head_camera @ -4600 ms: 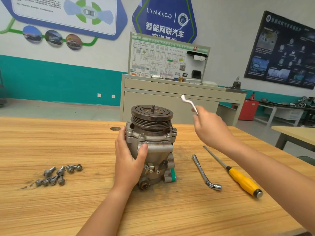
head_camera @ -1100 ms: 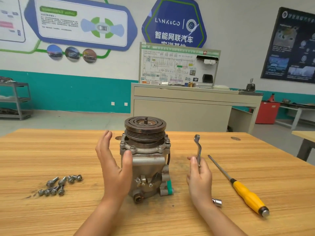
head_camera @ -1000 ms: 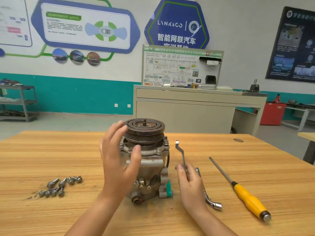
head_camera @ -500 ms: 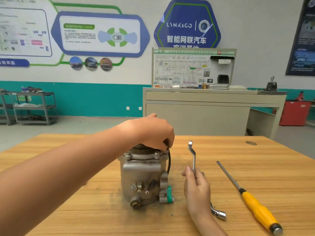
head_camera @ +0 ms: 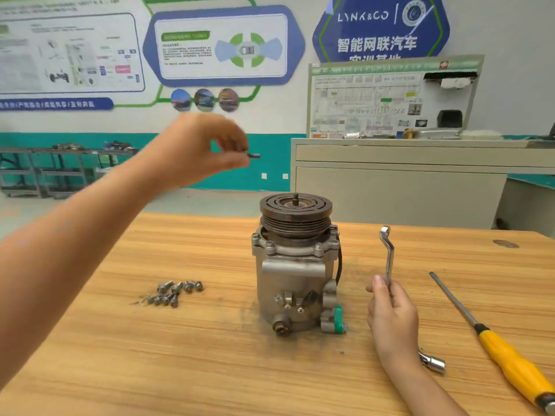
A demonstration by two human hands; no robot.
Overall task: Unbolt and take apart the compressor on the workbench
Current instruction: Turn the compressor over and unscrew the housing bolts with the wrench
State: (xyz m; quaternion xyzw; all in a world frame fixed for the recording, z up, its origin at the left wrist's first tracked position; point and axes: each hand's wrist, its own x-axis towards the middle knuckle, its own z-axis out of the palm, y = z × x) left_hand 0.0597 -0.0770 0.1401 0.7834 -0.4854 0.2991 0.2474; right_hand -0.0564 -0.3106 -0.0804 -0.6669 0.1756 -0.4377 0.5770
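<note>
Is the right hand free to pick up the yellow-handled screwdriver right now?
Probably not as it stands: the right hand is closed around the offset wrench. The screwdriver lies unobstructed on the bench just to its right, so it would likely need to set the wrench down first.

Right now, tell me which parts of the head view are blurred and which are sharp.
Head view: the raised left hand and its forearm are motion-smeared, and the small dark part in its grip is too blurred to identify; the compressor, the loose bolts and the right hand holding the offset wrench are sharp; the wall posters look soft.
</note>
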